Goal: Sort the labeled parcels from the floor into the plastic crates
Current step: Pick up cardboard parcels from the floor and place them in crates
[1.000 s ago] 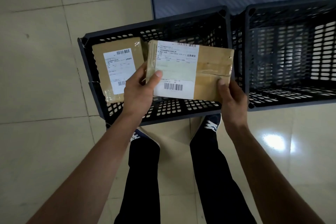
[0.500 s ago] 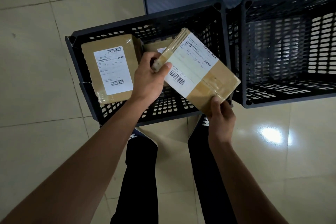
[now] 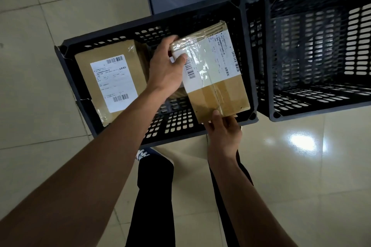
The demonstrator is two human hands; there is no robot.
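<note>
Since half a second ago, held parcel point(image 3: 210, 74) is turning lengthwise and sinking into the left crate point(image 3: 66, 70). Left hand point(image 3: 166, 70) is gripping its far corner, right hand point(image 3: 222, 130) is pinching its near edge, apparently steering it in beside the resting parcel point(image 3: 112, 82). Count: two crates, right crate point(image 3: 269, 66) holding no parcel; two parcels showing plainly, a possible third hiding under the hand.

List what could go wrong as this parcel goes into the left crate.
1. The brown cardboard parcel with a white label is held only at its ends: the left hand grips the far corner, the right hand pinches the near edge. Glossy tape may let it slip.
2. It hovers tilted over the right rim of the black slotted plastic crate and could catch there.
3. It may land on the labeled cardboard parcel already lying inside, covering that label.
</note>
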